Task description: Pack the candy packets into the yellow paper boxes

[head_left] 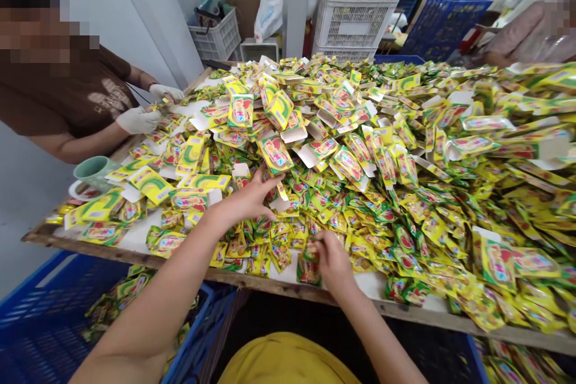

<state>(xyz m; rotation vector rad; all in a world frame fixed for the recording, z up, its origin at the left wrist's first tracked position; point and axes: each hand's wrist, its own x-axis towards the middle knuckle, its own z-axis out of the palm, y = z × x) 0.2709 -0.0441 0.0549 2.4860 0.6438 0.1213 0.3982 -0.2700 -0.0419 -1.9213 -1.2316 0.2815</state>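
My left hand (254, 197) reaches over the heap with its thumb and fingers spread, fingertips beside a yellow-green printed carton (275, 153). Near the table's front edge, my right hand (332, 255) has its fingers closed on green sachets (308, 263) with red fruit prints. Small yellow and green sachets (342, 210) lie piled between and beyond the hands. Flat and open cartons (348, 167), some with white flaps showing, are heaped behind them.
At the left, a person in a brown top with white gloves (139, 120) handles packets. A green mug (92, 169) stands near the table's left edge. Blue crates (36, 318) sit below the wooden table edge (279, 289); white crates (353, 24) are stacked behind.
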